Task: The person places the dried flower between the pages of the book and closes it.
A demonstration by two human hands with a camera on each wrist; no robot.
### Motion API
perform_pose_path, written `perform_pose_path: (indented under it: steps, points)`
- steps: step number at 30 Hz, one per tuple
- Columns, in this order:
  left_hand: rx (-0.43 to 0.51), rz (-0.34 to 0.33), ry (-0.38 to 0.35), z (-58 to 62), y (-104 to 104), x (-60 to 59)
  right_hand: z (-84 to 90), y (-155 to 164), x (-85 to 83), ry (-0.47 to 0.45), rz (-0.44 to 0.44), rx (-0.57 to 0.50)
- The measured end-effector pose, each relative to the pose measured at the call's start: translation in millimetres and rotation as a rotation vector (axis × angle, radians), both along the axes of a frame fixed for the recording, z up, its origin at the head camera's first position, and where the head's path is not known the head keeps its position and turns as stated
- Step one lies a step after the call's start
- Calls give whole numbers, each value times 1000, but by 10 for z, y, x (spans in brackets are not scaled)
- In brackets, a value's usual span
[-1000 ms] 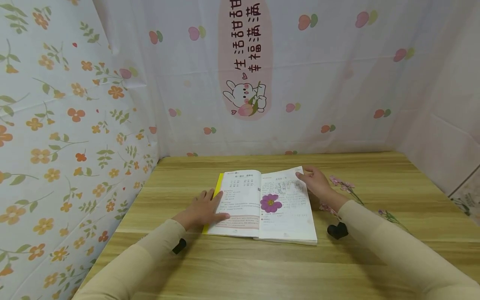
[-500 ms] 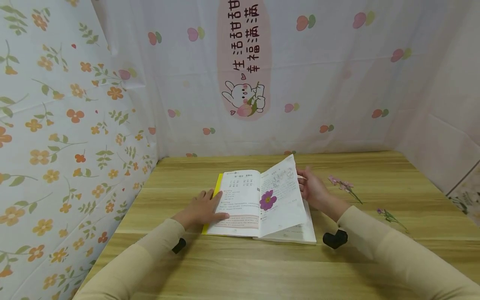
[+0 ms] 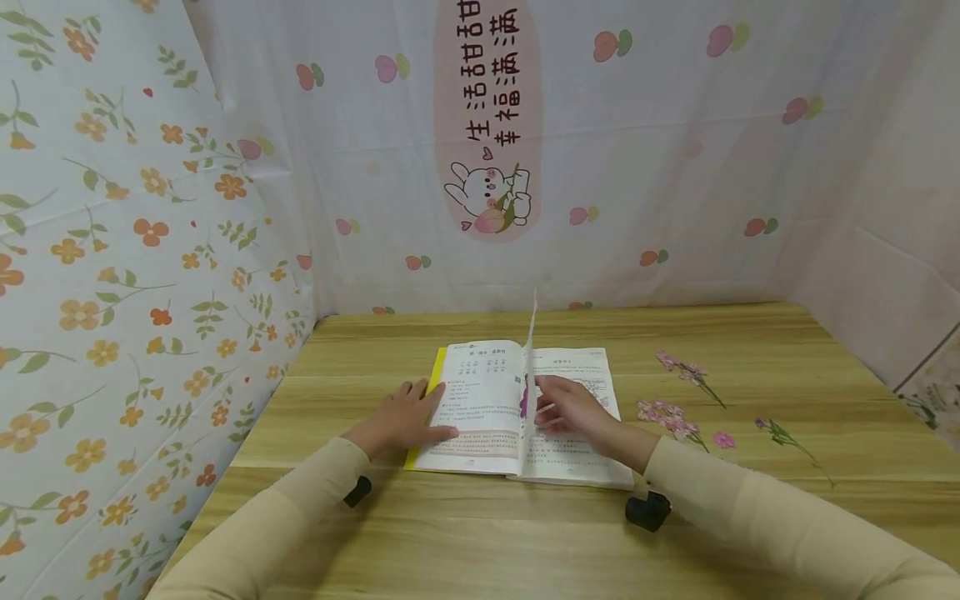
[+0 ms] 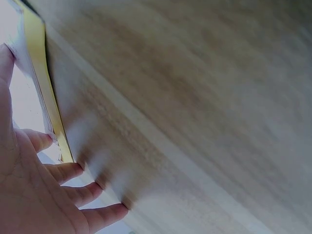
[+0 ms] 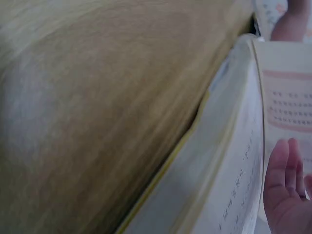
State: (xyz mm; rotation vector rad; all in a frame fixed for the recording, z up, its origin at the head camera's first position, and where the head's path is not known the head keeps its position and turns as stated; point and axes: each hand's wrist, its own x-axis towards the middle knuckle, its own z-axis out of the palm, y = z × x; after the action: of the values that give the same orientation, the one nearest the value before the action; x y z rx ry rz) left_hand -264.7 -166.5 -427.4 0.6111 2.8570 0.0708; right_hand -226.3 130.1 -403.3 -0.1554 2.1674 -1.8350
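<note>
An open book [image 3: 480, 404] with a yellow cover lies on the wooden table. My left hand [image 3: 405, 421] rests on its left page, thumb over the print. In the left wrist view the spread fingers of the left hand [image 4: 53, 190] reach past the yellow edge to the table. One page [image 3: 529, 375] stands nearly upright at the spine. A purple flower [image 3: 524, 400] shows as a sliver on its left side. Behind that page is my right hand [image 3: 573, 412], its extended fingers against or close to the paper. Straight fingers of the right hand [image 5: 285, 190] appear in the right wrist view.
Right of the book lie pink flower sprigs [image 3: 667, 415], another pink sprig [image 3: 682, 367], a small pink blossom [image 3: 723, 439] and a purple-tipped stem [image 3: 787, 442]. A patterned cloth [image 3: 637, 167] hangs behind the wooden table [image 3: 480, 542].
My right hand has moved left from the book's right edge, swinging the page from flat to nearly upright, the flower moving with it. The left hand has stayed in place.
</note>
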Motion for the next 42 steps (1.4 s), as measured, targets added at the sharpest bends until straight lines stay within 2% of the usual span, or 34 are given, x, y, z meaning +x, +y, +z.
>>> perform_pose_path:
  steps: [3, 7, 11, 18, 21, 24, 27, 31, 35, 38, 42]
  points:
    - [1, -11, 1, -8, -9, -9, -35, -80, 38, 161, 23, 232]
    - [11, -22, 10, 5, -12, -8, -70, -145, 64, 369, 72, 452]
    - [3, -27, 17, 28, -17, 0, -85, -196, 78, 486, 167, 560]
    - [1, -65, 31, 20, -67, -9, -134, -266, 99, 604, 305, 713]
    - [18, -76, 19, 20, -104, -20, -161, -271, 76, 707, 358, 778]
    - [31, -79, 11, 29, -143, -26, -160, -272, 55, 806, 419, 801]
    - [46, -79, 0, 48, -173, -30, -161, -275, 37, 847, 487, 821]
    - [65, -72, -15, 69, -197, -22, -193, -278, 21, 849, 546, 880]
    - [98, -75, 2, 81, -214, -7, -207, -287, 16, 859, 569, 913]
    - [134, -98, 47, 103, -203, -1, -202, -296, 12, 870, 576, 932]
    - [167, -74, 58, 155, -152, 0, -185, -311, 8, 879, 588, 936]
